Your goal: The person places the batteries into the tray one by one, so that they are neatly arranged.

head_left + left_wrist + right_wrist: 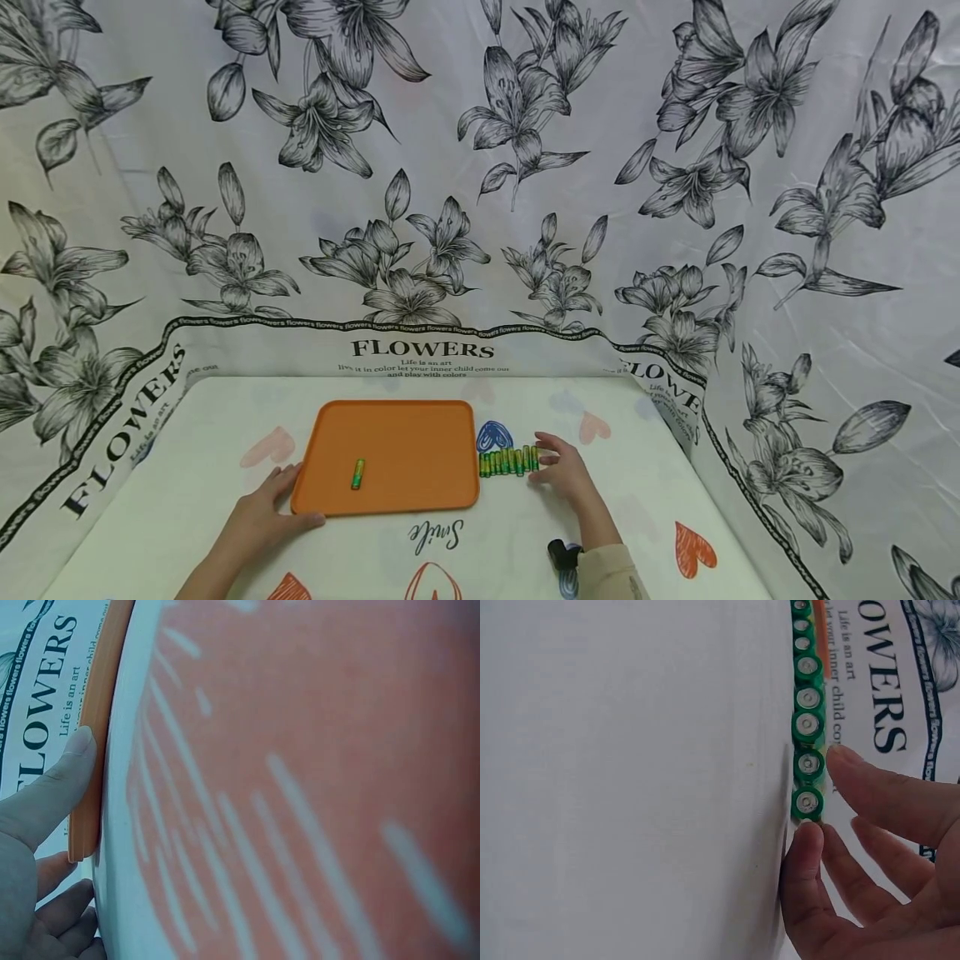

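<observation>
An orange tray (401, 429) lies flat with one green battery (357, 474) standing out near its middle left. My left hand (262, 512) grips the tray's near left corner, thumb along the front edge and fingers by the left side. In the left wrist view the thumb (81, 742) presses the rim. Just right of the tray, several green batteries (510, 462) lie side by side in a row. At the row's right end is my right hand (564, 477), fingers loosely spread. The right wrist view shows one fingertip (808, 836) against the end battery (808, 802).
A white cloth with hearts and lettering covers the table (442, 575). Behind it and at both sides hangs a floral curtain (420, 275) with a black printed band. A black object (562, 554) is beside the right wrist, near the sleeve (611, 571).
</observation>
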Available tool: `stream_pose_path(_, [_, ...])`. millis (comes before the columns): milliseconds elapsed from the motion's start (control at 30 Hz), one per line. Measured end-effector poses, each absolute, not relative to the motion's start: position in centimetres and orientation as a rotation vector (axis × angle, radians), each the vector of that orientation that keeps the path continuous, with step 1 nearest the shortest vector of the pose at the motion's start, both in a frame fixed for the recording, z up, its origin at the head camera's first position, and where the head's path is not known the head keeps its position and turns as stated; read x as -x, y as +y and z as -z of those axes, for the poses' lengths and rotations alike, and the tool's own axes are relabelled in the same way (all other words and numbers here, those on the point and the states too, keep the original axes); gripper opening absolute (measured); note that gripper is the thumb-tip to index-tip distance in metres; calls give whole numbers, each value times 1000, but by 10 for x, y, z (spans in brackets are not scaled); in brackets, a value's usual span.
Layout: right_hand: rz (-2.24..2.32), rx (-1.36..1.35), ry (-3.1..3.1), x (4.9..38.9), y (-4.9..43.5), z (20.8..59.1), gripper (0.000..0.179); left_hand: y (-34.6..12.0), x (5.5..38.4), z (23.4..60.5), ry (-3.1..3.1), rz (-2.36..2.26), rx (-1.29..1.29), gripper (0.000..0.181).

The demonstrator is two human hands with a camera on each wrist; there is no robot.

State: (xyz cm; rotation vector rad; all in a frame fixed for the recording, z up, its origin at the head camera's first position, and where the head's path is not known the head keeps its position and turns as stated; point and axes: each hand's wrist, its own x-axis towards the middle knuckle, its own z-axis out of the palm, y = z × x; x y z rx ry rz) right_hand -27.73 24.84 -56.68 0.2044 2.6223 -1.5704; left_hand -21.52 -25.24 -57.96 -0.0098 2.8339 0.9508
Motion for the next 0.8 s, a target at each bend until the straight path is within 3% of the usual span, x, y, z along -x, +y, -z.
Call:
stream_pose_path(600, [1295, -233, 2729, 281, 245, 567, 59, -253, 214, 580, 2819, -969, 8, 113])
stream_pose_path(800, [1484, -209, 2704, 273, 247, 565, 59, -252, 213, 579, 2821, -973, 4, 113])
